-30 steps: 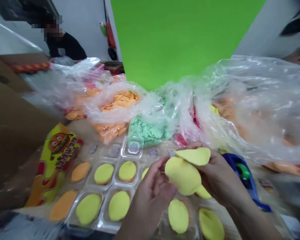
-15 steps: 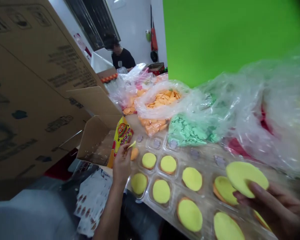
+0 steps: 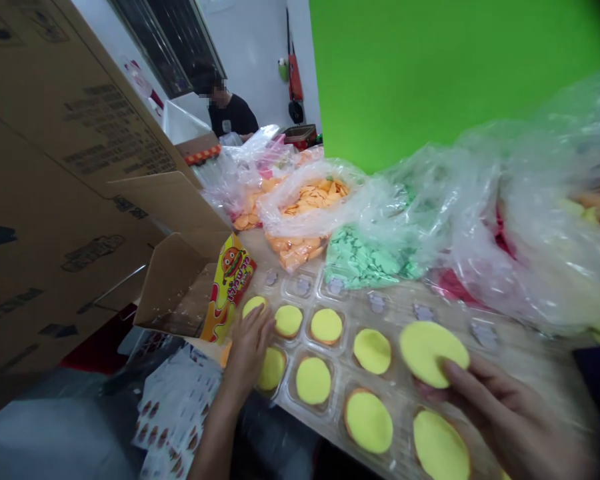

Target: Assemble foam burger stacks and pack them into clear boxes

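Note:
My right hand (image 3: pixel 485 393) pinches a flat yellow disc (image 3: pixel 433 350) between thumb and fingers, above the clear plastic tray (image 3: pixel 344 370). Over on the left, my left hand (image 3: pixel 253 343) lies with fingers stretched out, its fingertips at another yellow disc (image 3: pixel 254 305) in a far-left compartment. More yellow discs, such as this one (image 3: pixel 326 325), rest on orange pieces in the tray's compartments. Part of an orange piece (image 3: pixel 225 355) shows beside my left wrist. My right hand hides some of the tray.
An open cardboard box (image 3: pixel 173 283) with a printed yellow-red card (image 3: pixel 230 280) stands left. Behind the tray lie bags of orange pieces (image 3: pixel 315 197), green pieces (image 3: pixel 367 257) and pink pieces (image 3: pixel 455 287). Printed sheets (image 3: pixel 173 400) lie below left. A person (image 3: pixel 233 113) sits at the back.
The yellow disc from my left hand now lies in the far-left compartment, and those fingers have opened over it. My right hand has moved left with its disc. The view has shifted slightly.

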The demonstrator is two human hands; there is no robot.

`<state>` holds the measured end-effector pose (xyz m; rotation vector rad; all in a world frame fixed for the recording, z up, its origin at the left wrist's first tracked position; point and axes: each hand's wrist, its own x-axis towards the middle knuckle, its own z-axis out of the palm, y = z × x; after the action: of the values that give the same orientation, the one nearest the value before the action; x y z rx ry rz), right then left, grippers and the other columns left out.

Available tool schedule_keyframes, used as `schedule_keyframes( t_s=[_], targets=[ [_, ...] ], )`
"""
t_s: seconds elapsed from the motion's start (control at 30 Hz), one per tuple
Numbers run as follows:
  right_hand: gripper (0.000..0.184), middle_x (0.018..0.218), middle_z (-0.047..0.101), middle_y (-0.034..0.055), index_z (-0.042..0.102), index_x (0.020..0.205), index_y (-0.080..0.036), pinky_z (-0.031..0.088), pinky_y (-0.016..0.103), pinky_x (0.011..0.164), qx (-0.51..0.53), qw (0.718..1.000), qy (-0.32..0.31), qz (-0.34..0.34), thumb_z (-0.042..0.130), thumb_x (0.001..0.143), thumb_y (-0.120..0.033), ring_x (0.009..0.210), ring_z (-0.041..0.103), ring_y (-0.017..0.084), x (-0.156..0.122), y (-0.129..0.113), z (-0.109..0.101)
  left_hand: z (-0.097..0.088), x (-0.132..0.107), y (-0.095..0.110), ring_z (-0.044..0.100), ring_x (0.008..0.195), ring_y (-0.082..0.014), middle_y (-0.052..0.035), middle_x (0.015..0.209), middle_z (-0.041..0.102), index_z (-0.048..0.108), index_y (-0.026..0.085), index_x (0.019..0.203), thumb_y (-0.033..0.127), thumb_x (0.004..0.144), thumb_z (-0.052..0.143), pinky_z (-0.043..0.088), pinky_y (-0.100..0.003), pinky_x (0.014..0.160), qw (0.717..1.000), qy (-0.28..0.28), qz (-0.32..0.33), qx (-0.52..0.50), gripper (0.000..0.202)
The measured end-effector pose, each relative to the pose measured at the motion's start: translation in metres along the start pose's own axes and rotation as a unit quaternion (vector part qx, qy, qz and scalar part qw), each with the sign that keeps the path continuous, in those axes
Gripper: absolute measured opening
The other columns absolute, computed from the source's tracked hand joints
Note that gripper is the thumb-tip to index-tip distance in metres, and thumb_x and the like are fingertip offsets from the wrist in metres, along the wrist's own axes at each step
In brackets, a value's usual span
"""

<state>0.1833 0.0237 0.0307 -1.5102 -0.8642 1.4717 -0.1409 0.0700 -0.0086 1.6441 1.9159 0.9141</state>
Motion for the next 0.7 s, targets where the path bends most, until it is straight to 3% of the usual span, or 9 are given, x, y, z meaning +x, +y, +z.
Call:
schedule_keyframes(
  t_s=[0.1, 0.2, 0.23, 0.3, 0.4, 0.57, 0.63, 0.7],
  targets=[
    [0.028, 0.072, 0.071, 0.0050, 0.067, 0.077, -0.017, 0.056, 0.030, 0.069, 0.027, 0.992, -0.116, 0.030, 0.063, 0.077, -0.045, 0.067, 0.069, 0.020, -0.011, -0.016, 0.028, 0.008, -0.025, 0.044, 0.048, 0.123, -0.0228, -0.0088, 0.125, 0.060, 0.061, 0.020, 0.115, 0.044, 0.088, 0.042, 0.034, -0.041, 0.105, 0.994, -0.062, -0.012, -0.091, 0.041],
    [0.027, 0.076, 0.071, 0.0036, 0.069, 0.080, -0.018, 0.054, 0.027, 0.070, 0.046, 0.982, -0.185, 0.000, 0.061, 0.078, -0.044, 0.071, 0.068, 0.019, -0.017, -0.021, 0.051, 0.017, -0.046, 0.087, 0.060, 0.108, -0.0242, -0.0095, 0.115, 0.066, 0.062, 0.021, 0.114, 0.048, 0.084, 0.051, 0.045, -0.036, 0.094, 0.923, -0.185, -0.066, -0.331, 0.043],
    [0.028, 0.077, 0.071, 0.0034, 0.069, 0.081, -0.018, 0.054, 0.027, 0.070, 0.037, 0.979, -0.201, -0.006, 0.061, 0.079, -0.044, 0.072, 0.068, 0.018, -0.018, -0.019, 0.055, 0.021, -0.051, 0.096, 0.062, 0.101, -0.0239, -0.0094, 0.108, 0.069, 0.065, 0.020, 0.110, 0.047, 0.079, 0.058, 0.048, -0.034, 0.089, 0.898, -0.215, -0.085, -0.374, 0.042],
    [0.029, 0.079, 0.071, 0.0039, 0.069, 0.086, -0.018, 0.054, 0.027, 0.071, 0.011, 0.974, -0.228, 0.002, 0.060, 0.080, -0.044, 0.073, 0.067, 0.018, -0.017, -0.012, 0.058, 0.025, -0.055, 0.102, 0.066, 0.084, -0.0218, -0.0083, 0.090, 0.072, 0.070, 0.016, 0.095, 0.042, 0.071, 0.069, 0.051, -0.029, 0.076, 0.889, -0.222, -0.126, -0.380, 0.035],
    [0.034, 0.085, 0.072, 0.0057, 0.067, 0.099, -0.018, 0.055, 0.030, 0.073, 0.000, 0.976, -0.217, 0.031, 0.060, 0.080, -0.045, 0.074, 0.068, 0.019, -0.015, 0.003, 0.050, 0.018, -0.051, 0.078, 0.065, 0.072, -0.0191, -0.0067, 0.077, 0.071, 0.067, 0.014, 0.086, 0.041, 0.068, 0.071, 0.051, -0.028, 0.066, 0.921, -0.106, -0.172, -0.333, 0.033],
    [0.037, 0.087, 0.074, 0.0049, 0.068, 0.101, -0.023, 0.056, 0.028, 0.072, -0.012, 0.991, -0.126, 0.034, 0.065, 0.074, -0.048, 0.078, 0.069, 0.020, -0.007, 0.019, 0.019, -0.028, -0.036, 0.004, 0.064, 0.089, -0.0179, -0.0044, 0.092, 0.068, 0.050, 0.020, 0.103, 0.048, 0.074, 0.059, 0.048, -0.028, 0.077, 0.949, 0.143, -0.166, -0.227, 0.040],
    [0.036, 0.090, 0.075, 0.0045, 0.070, 0.098, -0.024, 0.057, 0.027, 0.072, -0.024, 0.993, -0.114, 0.036, 0.067, 0.071, -0.048, 0.080, 0.069, 0.021, -0.005, 0.018, 0.012, -0.040, -0.032, -0.017, 0.064, 0.083, -0.0180, -0.0042, 0.088, 0.068, 0.048, 0.020, 0.102, 0.047, 0.077, 0.055, 0.049, -0.029, 0.074, 0.955, 0.181, -0.162, -0.173, 0.037],
    [0.036, 0.094, 0.075, 0.0042, 0.070, 0.097, -0.025, 0.057, 0.027, 0.072, -0.029, 0.995, -0.092, 0.032, 0.069, 0.069, -0.048, 0.080, 0.069, 0.021, -0.005, 0.017, 0.010, -0.043, -0.032, -0.031, 0.065, 0.075, -0.0190, -0.0043, 0.082, 0.068, 0.050, 0.019, 0.100, 0.046, 0.079, 0.052, 0.050, -0.031, 0.069, 0.964, 0.182, -0.156, -0.114, 0.034]
  ],
)
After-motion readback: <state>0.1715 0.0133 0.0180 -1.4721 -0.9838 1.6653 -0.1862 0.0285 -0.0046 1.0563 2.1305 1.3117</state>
